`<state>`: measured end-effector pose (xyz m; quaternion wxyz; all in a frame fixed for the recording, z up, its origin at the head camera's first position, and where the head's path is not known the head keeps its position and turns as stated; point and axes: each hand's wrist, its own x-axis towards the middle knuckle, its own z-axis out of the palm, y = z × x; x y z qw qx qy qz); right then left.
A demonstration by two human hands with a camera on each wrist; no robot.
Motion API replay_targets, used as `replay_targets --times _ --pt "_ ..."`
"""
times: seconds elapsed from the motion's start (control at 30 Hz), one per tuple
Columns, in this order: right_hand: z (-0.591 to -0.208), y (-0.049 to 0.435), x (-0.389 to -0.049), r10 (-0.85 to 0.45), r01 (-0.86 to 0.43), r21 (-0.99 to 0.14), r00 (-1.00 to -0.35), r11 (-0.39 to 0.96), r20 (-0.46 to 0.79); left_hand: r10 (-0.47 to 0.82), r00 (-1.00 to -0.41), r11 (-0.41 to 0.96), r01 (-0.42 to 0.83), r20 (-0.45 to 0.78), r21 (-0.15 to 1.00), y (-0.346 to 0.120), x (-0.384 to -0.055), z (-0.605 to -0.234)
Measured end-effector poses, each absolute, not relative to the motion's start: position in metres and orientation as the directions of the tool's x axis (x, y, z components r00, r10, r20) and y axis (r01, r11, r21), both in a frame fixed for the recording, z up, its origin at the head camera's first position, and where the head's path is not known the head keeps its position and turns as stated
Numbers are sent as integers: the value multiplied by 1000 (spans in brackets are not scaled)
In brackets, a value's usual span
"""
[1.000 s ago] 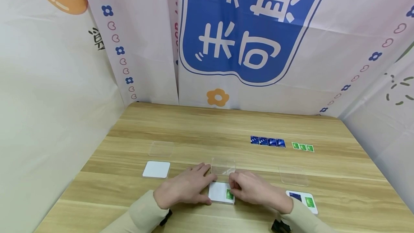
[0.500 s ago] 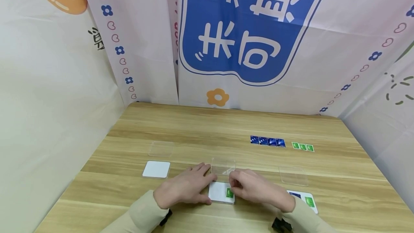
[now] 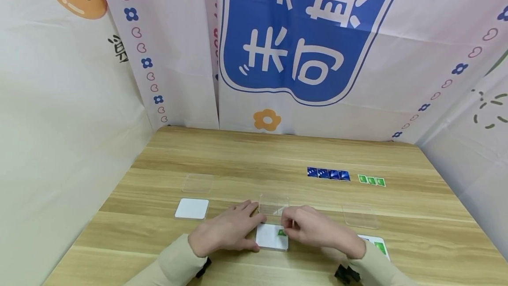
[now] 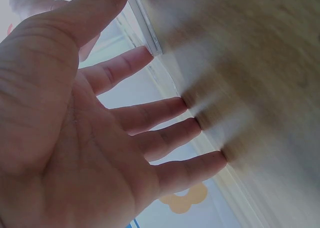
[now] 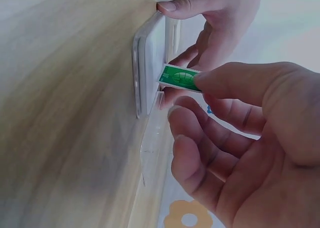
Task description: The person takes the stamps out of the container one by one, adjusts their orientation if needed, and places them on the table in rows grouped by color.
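In the head view a white card [image 3: 270, 238], thick-edged with a clear layer, lies between my hands. My left hand [image 3: 228, 228] rests at its left side, fingers spread. Its thumb and index fingertips touch the card's edge, while the other fingertips press on the tabletop in the left wrist view. My right hand [image 3: 313, 228] is at the card's right edge. Between thumb and index finger it pinches a small green stamp [image 5: 180, 77] by one end. The stamp is tilted up off the card; whether its lower edge touches is unclear.
A clear plastic sheet [image 3: 274, 204] lies just behind the card. Left are another white card [image 3: 192, 208] and clear sheet [image 3: 197, 183]. Right are a clear sheet [image 3: 360, 216] and a partly covered card [image 3: 379, 244]. Blue stamps [image 3: 328, 174] and green stamps [image 3: 371, 180] lie farther back.
The green stamp, earlier lying nearly flat at the card's right side, now looks narrower and tilted up in my right hand. That hand has shifted slightly right. My left hand stays put.
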<state>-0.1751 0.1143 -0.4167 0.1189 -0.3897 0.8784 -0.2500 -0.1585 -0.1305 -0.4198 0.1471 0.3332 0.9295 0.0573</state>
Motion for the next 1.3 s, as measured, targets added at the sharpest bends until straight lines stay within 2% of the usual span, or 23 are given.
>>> replay_targets --times 0.5,0.93,1.3 --pt "-406 123 -180 -741 -599 -579 -672 553 -13 635 -736 773 595 -236 220 -131 -158 -420" --pt "-397 135 -185 -724 -610 -562 -689 559 27 644 -731 765 610 -226 207 -130 -158 -420" --pt "-393 144 -191 -693 -567 -566 -721 599 -11 644 -730 765 606 -227 220 -131 -158 -420"
